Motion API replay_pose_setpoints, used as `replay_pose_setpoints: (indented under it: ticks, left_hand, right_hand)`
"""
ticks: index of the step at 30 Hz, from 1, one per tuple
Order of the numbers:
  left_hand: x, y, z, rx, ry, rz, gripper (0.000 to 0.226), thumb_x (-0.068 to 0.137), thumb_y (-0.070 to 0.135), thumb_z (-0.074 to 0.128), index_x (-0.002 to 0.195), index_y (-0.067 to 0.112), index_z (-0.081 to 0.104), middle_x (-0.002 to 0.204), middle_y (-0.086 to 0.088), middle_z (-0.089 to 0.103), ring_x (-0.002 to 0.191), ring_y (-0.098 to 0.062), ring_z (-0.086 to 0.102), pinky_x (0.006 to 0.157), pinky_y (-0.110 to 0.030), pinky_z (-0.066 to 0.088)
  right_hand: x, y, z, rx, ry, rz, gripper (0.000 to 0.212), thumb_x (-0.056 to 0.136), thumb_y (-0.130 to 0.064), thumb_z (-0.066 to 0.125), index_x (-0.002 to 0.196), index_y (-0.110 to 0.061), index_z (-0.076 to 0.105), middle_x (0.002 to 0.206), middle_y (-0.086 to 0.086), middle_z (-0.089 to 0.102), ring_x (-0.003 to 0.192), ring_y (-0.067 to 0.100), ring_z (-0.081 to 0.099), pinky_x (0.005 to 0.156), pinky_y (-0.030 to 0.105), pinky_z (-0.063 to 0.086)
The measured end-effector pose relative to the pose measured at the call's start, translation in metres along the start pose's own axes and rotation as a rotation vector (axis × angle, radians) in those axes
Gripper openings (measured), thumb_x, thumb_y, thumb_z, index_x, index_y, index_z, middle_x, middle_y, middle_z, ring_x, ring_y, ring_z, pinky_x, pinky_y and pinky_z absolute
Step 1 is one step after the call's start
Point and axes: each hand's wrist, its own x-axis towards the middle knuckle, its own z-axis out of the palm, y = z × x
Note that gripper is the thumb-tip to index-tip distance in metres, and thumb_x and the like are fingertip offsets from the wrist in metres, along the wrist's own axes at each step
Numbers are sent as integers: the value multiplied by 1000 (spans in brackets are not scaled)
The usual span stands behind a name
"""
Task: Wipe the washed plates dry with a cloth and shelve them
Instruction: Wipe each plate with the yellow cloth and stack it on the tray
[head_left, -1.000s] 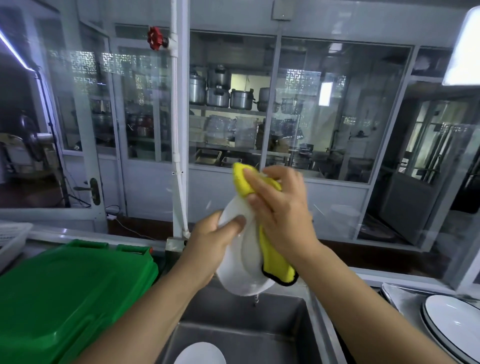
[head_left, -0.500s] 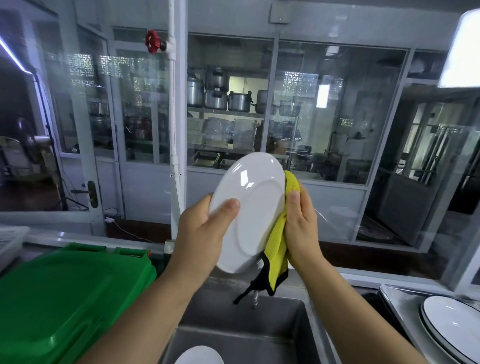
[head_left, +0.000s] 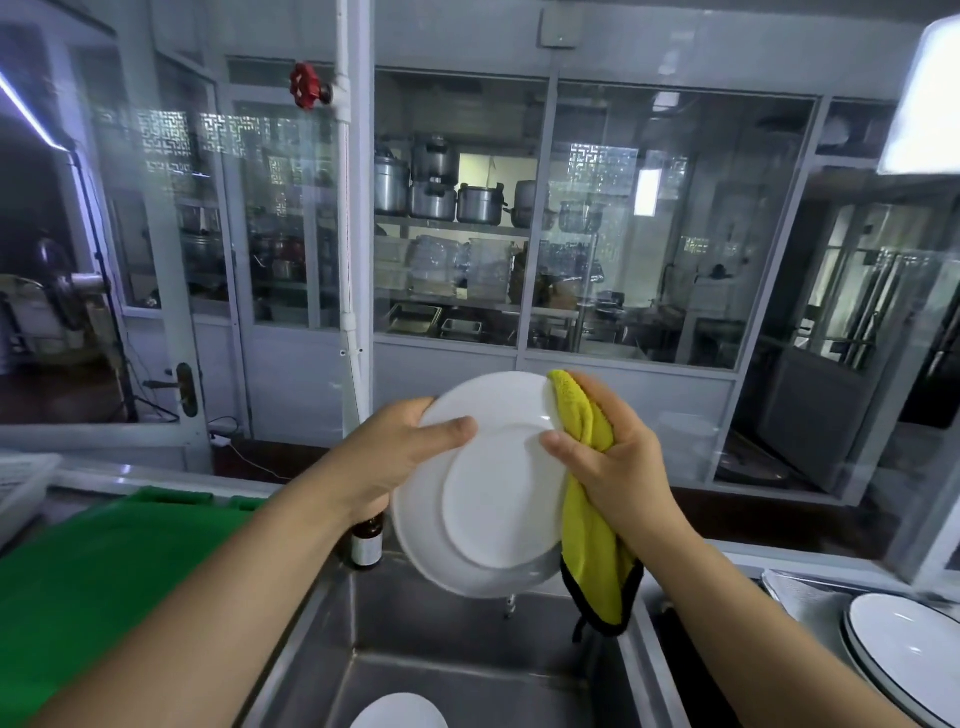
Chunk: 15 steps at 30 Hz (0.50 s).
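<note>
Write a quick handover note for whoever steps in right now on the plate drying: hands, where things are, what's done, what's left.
Left hand grips the white plate by its left rim, thumb on the face, above the sink.
Right hand holds the yellow cloth against the plate's right edge.
Another plate lies in the sink. Rimmed plates are stacked at the right.
Done: cannot tell how dry the held plate is.
Left: finish wiping it, shelve it, then dry the plate in the sink.
</note>
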Motion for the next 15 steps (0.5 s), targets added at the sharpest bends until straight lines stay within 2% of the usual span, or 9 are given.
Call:
replay_pose_setpoints:
  ticks: [3, 6, 9, 12, 15]
  left_hand:
    - [0, -4, 4, 26, -3, 27, 38, 71, 30, 66, 105, 14, 65, 98, -9, 74, 90, -29, 70, 85, -47, 54]
    - [-2, -6, 14, 88, -16, 71, 28, 76, 33, 74, 99, 17, 69, 97, -11, 74, 90, -32, 70, 88, -53, 51]
    - [-5, -7, 21, 138, -19, 106, 33, 75, 42, 71, 97, 17, 71, 98, -18, 72, 94, -39, 67, 90, -58, 47]
    - [-8, -4, 19, 98, 56, 131, 28, 75, 32, 68, 94, 13, 71, 95, -17, 72, 90, -37, 68, 88, -56, 48]
    - [-10, -3, 17, -13, 150, 143, 17, 75, 25, 71, 88, 15, 73, 90, -14, 74, 84, -31, 70, 87, -56, 51]
  right_hand:
    - [4, 3, -4, -300, 21, -187, 55, 76, -56, 69, 126, -45, 49, 99, -14, 54, 88, 2, 53, 76, 19, 44]
    - [12, -7, 1, -546, -31, -452, 53, 84, -61, 54, 131, -36, 53, 101, -6, 55, 86, 12, 56, 67, 31, 49]
    - [18, -16, 5, -640, -94, -630, 52, 87, -62, 49, 129, -31, 55, 102, 0, 58, 85, 18, 59, 65, 31, 50]
    - [20, -12, 1, -530, -116, -525, 56, 85, -65, 50, 132, -36, 52, 101, -1, 55, 89, 14, 56, 70, 30, 48]
    - [15, -1, 0, -302, -41, -285, 53, 81, -60, 61, 131, -51, 46, 107, -2, 55, 97, 8, 55, 83, 28, 47]
